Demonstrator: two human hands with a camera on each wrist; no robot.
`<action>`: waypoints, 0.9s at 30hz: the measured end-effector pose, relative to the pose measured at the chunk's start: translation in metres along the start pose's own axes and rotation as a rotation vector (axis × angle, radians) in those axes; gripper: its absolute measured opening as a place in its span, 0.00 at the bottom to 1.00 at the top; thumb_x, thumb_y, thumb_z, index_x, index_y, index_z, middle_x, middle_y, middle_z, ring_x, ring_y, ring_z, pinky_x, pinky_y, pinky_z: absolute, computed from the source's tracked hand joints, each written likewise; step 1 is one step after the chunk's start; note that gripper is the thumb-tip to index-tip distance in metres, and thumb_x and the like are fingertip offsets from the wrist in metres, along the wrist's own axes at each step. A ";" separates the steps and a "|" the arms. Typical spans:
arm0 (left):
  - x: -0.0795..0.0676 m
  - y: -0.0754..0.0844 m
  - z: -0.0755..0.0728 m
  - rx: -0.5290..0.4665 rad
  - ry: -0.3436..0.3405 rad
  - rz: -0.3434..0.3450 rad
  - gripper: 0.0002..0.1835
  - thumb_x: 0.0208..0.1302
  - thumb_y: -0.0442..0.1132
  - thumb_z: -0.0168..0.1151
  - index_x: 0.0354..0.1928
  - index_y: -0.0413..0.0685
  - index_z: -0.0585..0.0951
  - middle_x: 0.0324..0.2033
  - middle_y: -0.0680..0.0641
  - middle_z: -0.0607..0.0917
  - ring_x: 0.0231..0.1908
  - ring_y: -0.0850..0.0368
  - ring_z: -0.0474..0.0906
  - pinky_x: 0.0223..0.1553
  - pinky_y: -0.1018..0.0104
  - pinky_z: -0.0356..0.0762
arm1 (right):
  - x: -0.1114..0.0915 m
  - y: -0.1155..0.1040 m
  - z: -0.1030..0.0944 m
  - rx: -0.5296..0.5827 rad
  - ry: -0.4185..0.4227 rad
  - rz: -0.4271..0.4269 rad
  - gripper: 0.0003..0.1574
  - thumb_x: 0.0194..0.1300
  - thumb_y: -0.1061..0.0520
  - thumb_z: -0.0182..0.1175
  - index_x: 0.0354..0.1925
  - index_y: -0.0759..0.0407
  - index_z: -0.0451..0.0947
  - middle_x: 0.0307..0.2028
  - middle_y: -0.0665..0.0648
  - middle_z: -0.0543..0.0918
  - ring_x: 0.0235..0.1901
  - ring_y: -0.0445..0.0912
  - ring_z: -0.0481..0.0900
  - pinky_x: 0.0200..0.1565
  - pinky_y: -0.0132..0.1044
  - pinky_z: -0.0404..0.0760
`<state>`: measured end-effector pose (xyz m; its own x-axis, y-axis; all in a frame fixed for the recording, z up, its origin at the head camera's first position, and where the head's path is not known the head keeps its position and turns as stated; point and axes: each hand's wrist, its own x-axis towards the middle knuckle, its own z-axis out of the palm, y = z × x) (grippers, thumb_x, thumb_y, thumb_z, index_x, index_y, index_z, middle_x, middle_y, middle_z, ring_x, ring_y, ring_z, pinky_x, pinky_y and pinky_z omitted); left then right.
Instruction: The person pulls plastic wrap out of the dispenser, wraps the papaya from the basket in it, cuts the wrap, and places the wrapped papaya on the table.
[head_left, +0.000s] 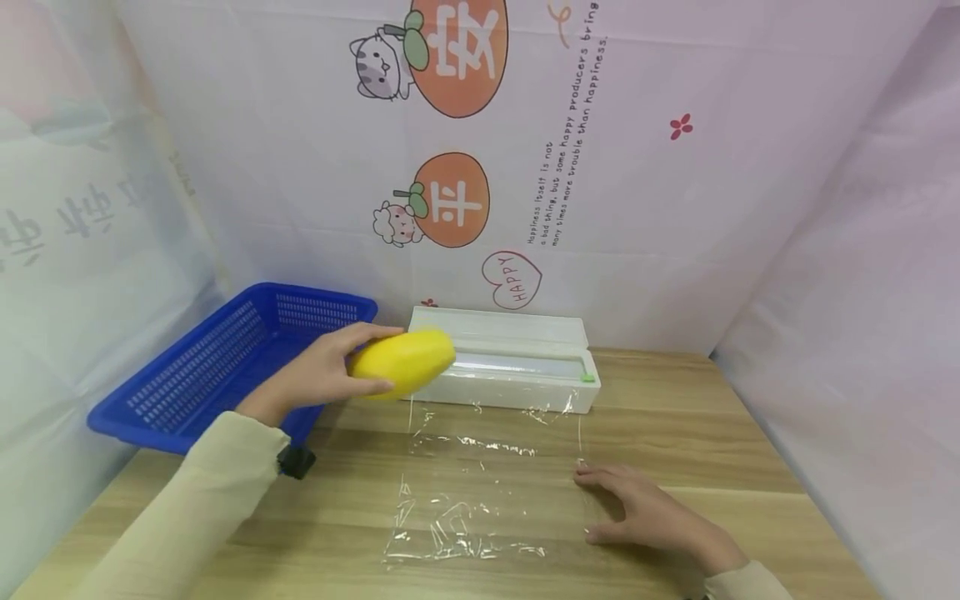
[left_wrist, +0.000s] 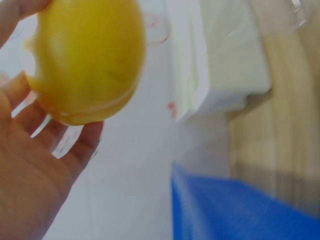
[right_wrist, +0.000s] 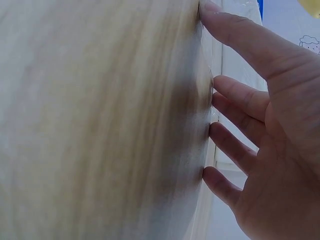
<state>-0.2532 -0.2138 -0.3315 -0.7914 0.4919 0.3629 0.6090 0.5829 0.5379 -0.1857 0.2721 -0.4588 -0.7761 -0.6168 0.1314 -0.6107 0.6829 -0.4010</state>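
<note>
My left hand [head_left: 311,377] grips a smooth yellow oval fruit [head_left: 408,362] above the table, its thumb and fingers around one end. In the left wrist view the fruit [left_wrist: 92,57] fills the upper left; its exact kind is not clear. Below and to the right of it, a crinkled sheet of clear cling film [head_left: 487,492] lies on the wooden table. The film runs from an open white box [head_left: 510,392] with a green piece at its right end. My right hand [head_left: 648,510] rests with fingertips on the table at the film's right edge, fingers spread and slightly bent.
A blue perforated plastic basket [head_left: 318,310] stands at the left, partly behind my left arm. Printed white cloth [head_left: 637,208] hangs as a wall behind the box and along both sides. A small black object [head_left: 297,461] shows at my left wrist.
</note>
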 end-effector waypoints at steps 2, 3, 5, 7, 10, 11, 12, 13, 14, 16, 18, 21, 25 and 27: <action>0.002 0.002 0.013 -0.009 -0.004 0.047 0.40 0.54 0.52 0.78 0.68 0.54 0.74 0.60 0.48 0.79 0.51 0.52 0.76 0.51 0.51 0.77 | 0.000 0.000 0.000 0.000 0.001 0.001 0.48 0.54 0.30 0.69 0.64 0.55 0.75 0.65 0.56 0.75 0.62 0.59 0.71 0.60 0.64 0.68; 0.003 0.004 0.019 -0.009 -0.009 0.064 0.40 0.54 0.52 0.78 0.68 0.54 0.74 0.60 0.49 0.79 0.52 0.53 0.76 0.51 0.52 0.77 | -0.001 0.001 0.000 -0.002 0.003 0.000 0.48 0.54 0.30 0.69 0.64 0.55 0.75 0.65 0.56 0.75 0.62 0.59 0.71 0.60 0.64 0.68; 0.004 0.006 0.031 -0.020 -0.015 0.106 0.39 0.53 0.50 0.78 0.68 0.53 0.75 0.60 0.49 0.79 0.53 0.53 0.76 0.51 0.52 0.78 | -0.001 0.001 0.001 -0.009 0.009 -0.004 0.47 0.54 0.30 0.69 0.64 0.55 0.76 0.65 0.55 0.76 0.62 0.59 0.72 0.60 0.64 0.68; 0.004 0.007 0.043 -0.038 -0.021 0.135 0.39 0.52 0.49 0.78 0.67 0.52 0.75 0.59 0.50 0.80 0.53 0.54 0.75 0.50 0.53 0.77 | -0.001 0.002 0.001 -0.014 0.013 -0.008 0.47 0.54 0.30 0.70 0.63 0.54 0.76 0.64 0.55 0.76 0.62 0.58 0.72 0.60 0.63 0.69; 0.004 0.009 0.060 -0.063 -0.040 0.165 0.38 0.52 0.49 0.78 0.66 0.53 0.76 0.58 0.52 0.80 0.52 0.55 0.75 0.50 0.54 0.77 | -0.001 0.002 0.002 -0.019 0.013 -0.012 0.47 0.55 0.30 0.69 0.64 0.54 0.76 0.64 0.55 0.76 0.62 0.58 0.72 0.60 0.63 0.69; 0.004 0.009 0.065 -0.074 -0.051 0.173 0.38 0.52 0.49 0.78 0.67 0.53 0.76 0.58 0.53 0.80 0.52 0.56 0.75 0.50 0.54 0.77 | -0.001 0.002 0.002 -0.016 0.010 -0.011 0.47 0.55 0.30 0.69 0.64 0.54 0.76 0.64 0.55 0.76 0.62 0.58 0.72 0.60 0.63 0.69; 0.004 0.009 0.071 -0.081 -0.064 0.177 0.38 0.53 0.49 0.78 0.67 0.54 0.75 0.59 0.53 0.80 0.53 0.56 0.75 0.51 0.54 0.77 | -0.001 0.002 0.001 -0.012 0.009 -0.009 0.47 0.55 0.30 0.69 0.64 0.54 0.75 0.65 0.55 0.76 0.62 0.58 0.72 0.60 0.63 0.69; 0.004 0.010 0.076 -0.092 -0.078 0.180 0.38 0.54 0.50 0.77 0.67 0.53 0.75 0.60 0.53 0.79 0.54 0.56 0.75 0.51 0.54 0.77 | -0.001 0.002 0.001 -0.009 0.006 -0.007 0.47 0.55 0.29 0.69 0.64 0.54 0.75 0.65 0.55 0.75 0.62 0.59 0.71 0.60 0.63 0.68; 0.003 0.009 0.082 -0.097 -0.092 0.185 0.38 0.54 0.50 0.77 0.67 0.53 0.75 0.60 0.53 0.79 0.54 0.56 0.75 0.52 0.54 0.77 | -0.001 0.002 0.001 -0.005 0.004 -0.004 0.48 0.54 0.29 0.69 0.64 0.54 0.75 0.65 0.55 0.75 0.62 0.59 0.71 0.60 0.63 0.68; 0.003 0.011 0.092 -0.121 -0.126 0.181 0.39 0.55 0.51 0.76 0.68 0.53 0.74 0.61 0.53 0.78 0.56 0.55 0.74 0.54 0.53 0.76 | -0.001 0.002 0.001 0.001 -0.001 0.002 0.48 0.54 0.29 0.69 0.64 0.54 0.75 0.65 0.55 0.75 0.63 0.59 0.71 0.60 0.63 0.68; 0.003 0.012 0.101 -0.132 -0.153 0.174 0.39 0.55 0.53 0.75 0.68 0.53 0.74 0.62 0.53 0.77 0.57 0.55 0.74 0.55 0.52 0.76 | -0.001 0.002 0.001 0.001 -0.004 0.004 0.48 0.54 0.29 0.69 0.65 0.54 0.75 0.65 0.55 0.75 0.63 0.59 0.71 0.60 0.64 0.68; 0.005 0.015 0.114 -0.140 -0.186 0.168 0.39 0.55 0.55 0.75 0.68 0.55 0.74 0.61 0.55 0.77 0.57 0.57 0.73 0.56 0.53 0.75 | -0.001 0.003 0.001 0.000 -0.004 0.006 0.48 0.54 0.29 0.69 0.65 0.54 0.75 0.65 0.55 0.75 0.62 0.59 0.71 0.60 0.64 0.68; 0.007 0.020 0.128 -0.135 -0.217 0.170 0.39 0.54 0.55 0.74 0.68 0.58 0.74 0.61 0.57 0.77 0.56 0.59 0.72 0.55 0.55 0.75 | 0.000 0.003 0.001 -0.002 0.002 0.004 0.47 0.55 0.29 0.69 0.64 0.54 0.75 0.65 0.54 0.76 0.62 0.58 0.72 0.60 0.63 0.69; 0.008 0.024 0.133 -0.137 -0.227 0.169 0.39 0.53 0.55 0.75 0.68 0.59 0.74 0.61 0.58 0.77 0.57 0.60 0.72 0.55 0.55 0.74 | 0.000 0.003 0.001 0.001 0.003 0.012 0.47 0.55 0.29 0.69 0.64 0.53 0.76 0.65 0.54 0.75 0.63 0.58 0.71 0.60 0.63 0.68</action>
<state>-0.2379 -0.1098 -0.4173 -0.6384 0.7149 0.2853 0.7057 0.3956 0.5877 -0.1869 0.2736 -0.4611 -0.7838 -0.6073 0.1297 -0.6012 0.6898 -0.4033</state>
